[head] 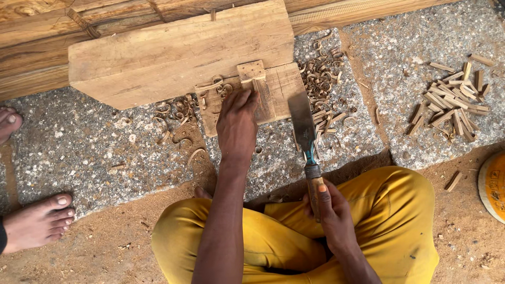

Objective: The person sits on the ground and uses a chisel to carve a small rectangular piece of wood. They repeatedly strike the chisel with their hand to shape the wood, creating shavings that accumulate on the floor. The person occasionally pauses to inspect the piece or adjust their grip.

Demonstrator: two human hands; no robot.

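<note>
thick plank (pixel 173 52) blocks ahead, open stone (pixel 79 147) left

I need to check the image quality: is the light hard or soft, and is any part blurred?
Head view: soft, even daylight with only faint shadows; the left hand, the chisel in the right hand and the wood sticks look sharp; no glare.

The person wears loose mustard-yellow trousers (pixel 379 221); both forearms are bare, with no sleeves showing.
</note>
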